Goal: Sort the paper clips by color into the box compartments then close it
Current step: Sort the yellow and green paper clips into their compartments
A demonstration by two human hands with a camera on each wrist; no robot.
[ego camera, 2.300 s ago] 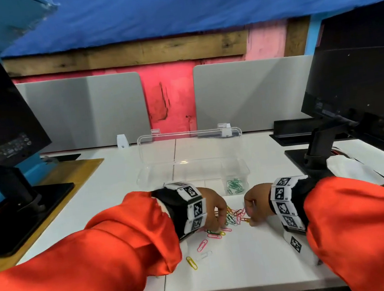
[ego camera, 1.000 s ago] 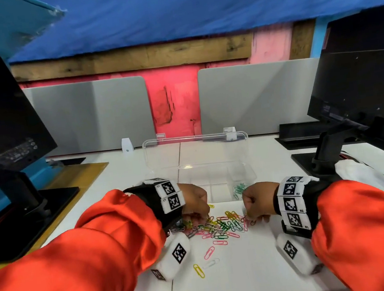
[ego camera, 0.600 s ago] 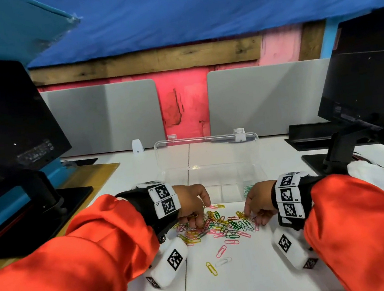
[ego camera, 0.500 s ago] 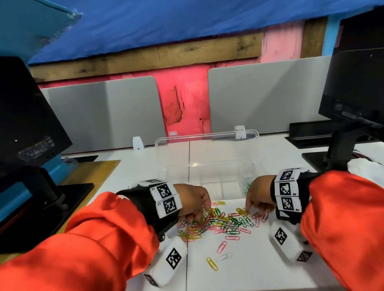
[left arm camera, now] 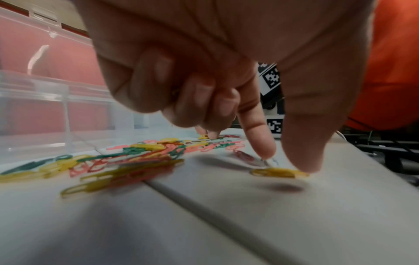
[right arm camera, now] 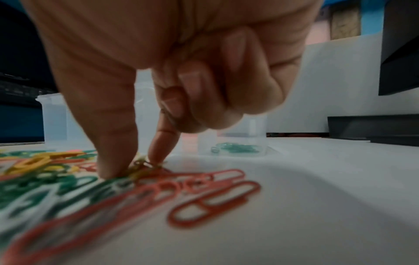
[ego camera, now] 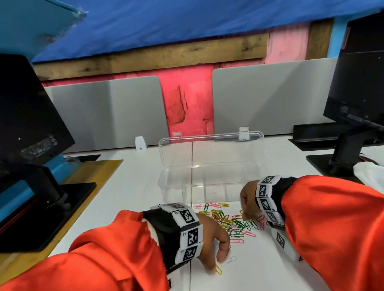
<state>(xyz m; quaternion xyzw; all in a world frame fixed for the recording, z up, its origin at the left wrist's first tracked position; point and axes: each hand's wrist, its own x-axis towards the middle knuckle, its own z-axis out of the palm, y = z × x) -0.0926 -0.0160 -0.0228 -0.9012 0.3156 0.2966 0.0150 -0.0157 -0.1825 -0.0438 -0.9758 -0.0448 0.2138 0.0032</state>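
I've got the white desk (ego camera: 129, 197) across the view, w/ a dark monitor (ego camera: 6, 116) far left and another monitor (ego camera: 372, 77) far right. The clear box (ego camera: 209, 184) sits mid-desk, lid (ego camera: 210, 147) standing open behind it; thru its right-end compartment wall I see green clips (right arm camera: 235, 148) already inside. Just in front of the box lies the mixed clip pile (ego camera: 235, 220): yellow, green, pink, red, loose on the desk.

My left hand (ego camera: 210, 238) is down at the near-left edge of the pile, other fingers curled in, index and thumb (left arm camera: 303, 147) extended, thumb tip touching a lone yellow clip (left arm camera: 280, 173) that lies flat; not gripping it, nothing lifted. A white clip (ego camera: 231, 260) lies right beside.

My right hand (ego camera: 248, 199) is at the pile's far-right side, thumb and index tip pinching at a yellowish clip (right arm camera: 141, 165); rest of the fingers curled in. Two red clips (right arm camera: 213, 200) lie nearest that wrist cam.
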